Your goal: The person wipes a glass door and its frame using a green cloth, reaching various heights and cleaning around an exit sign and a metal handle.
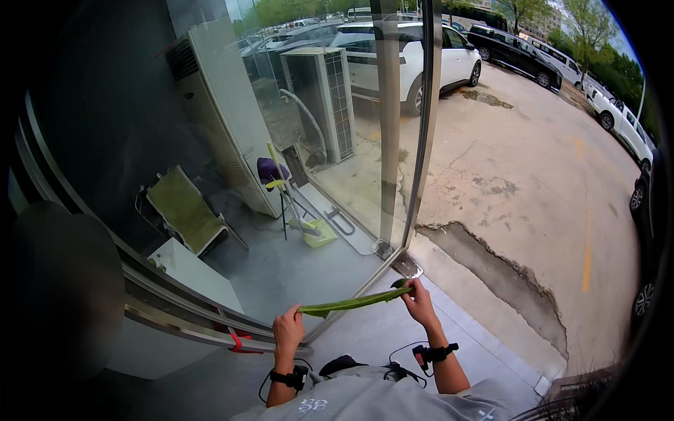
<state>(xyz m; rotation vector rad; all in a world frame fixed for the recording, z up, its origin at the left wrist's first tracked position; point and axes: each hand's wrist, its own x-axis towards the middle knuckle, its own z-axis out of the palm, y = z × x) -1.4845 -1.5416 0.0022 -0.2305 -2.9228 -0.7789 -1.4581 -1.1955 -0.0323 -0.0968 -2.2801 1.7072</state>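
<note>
A long, narrow green strip [354, 302], perhaps folded cloth, is stretched between my two hands in front of my chest. My left hand [288, 328] is closed on its left end. The other end, slightly higher, is pinched in my right hand [419, 300], where a small dark green piece sticks out past the fingers. Its lower edge looks uneven; the exact material cannot be made out. Each wrist wears a black strap with a small device, the left device [298, 377] black and the right device [422, 357] red and black.
A glass door frame [411, 175] stands just ahead. Behind the glass are a green chair [184, 209], a tall air conditioner [223, 116], a broom [279, 163] and a yellow-green dustpan [321, 234]. Outside, a broken trench [502, 274] cuts the pavement, and a white car [449, 56] is parked.
</note>
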